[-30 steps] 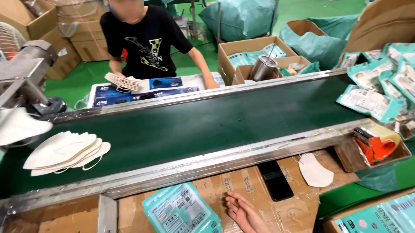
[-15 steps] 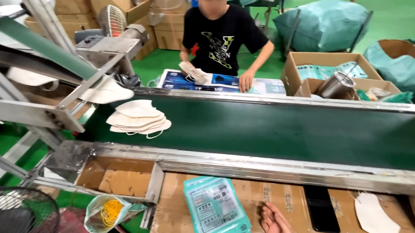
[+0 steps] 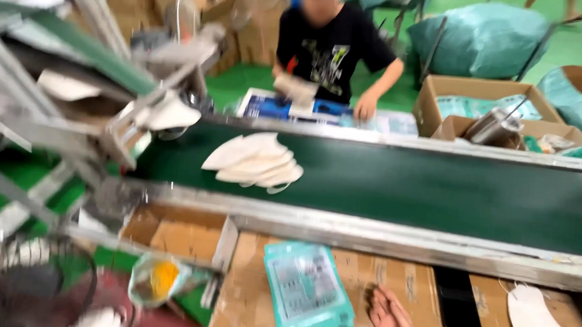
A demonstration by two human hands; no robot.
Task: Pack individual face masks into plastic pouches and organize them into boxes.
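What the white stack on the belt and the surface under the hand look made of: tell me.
White stack: likely soft nonwoven fabric, matte; thin curved layers with a loose loop.
Surface under the hand: corrugated cardboard, dull brown, with creases and printed marks.

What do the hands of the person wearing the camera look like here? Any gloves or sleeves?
Only one hand of the wearer shows, at the bottom edge of the head view, and the picture is blurred. It looks bare: no glove, ring or watch can be made out, and no sleeve reaches into the frame. The fingers are slim and lie close together. Which hand it is cannot be told; the other is out of view.
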